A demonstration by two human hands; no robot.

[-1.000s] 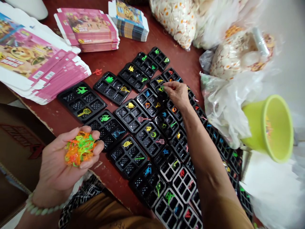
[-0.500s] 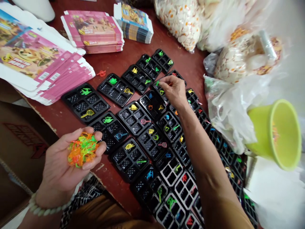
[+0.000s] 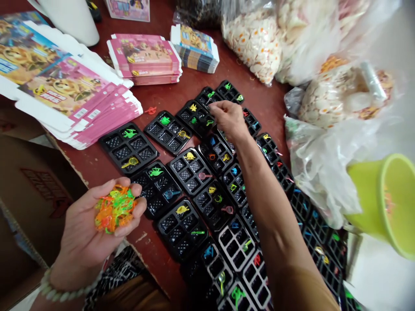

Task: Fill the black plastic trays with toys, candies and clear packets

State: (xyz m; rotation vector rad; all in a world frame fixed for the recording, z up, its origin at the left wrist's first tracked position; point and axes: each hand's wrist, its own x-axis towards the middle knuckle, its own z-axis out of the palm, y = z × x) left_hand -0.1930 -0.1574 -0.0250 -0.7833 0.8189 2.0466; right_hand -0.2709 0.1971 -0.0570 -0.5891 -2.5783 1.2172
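A red-brown table (image 3: 168, 96) bears rows of black trays (image 3: 128, 147), with stacked pink cartons (image 3: 145, 56) beyond them and a yellow-green bucket (image 3: 366, 185) at the right. The left hand (image 3: 86, 224) lies palm up, its fingers curled around a pile of orange and green plastic pieces (image 3: 116, 209). The right hand (image 3: 230, 121) is over the far trays, thumb and fingertips drawn together; whether they pinch a piece I cannot tell
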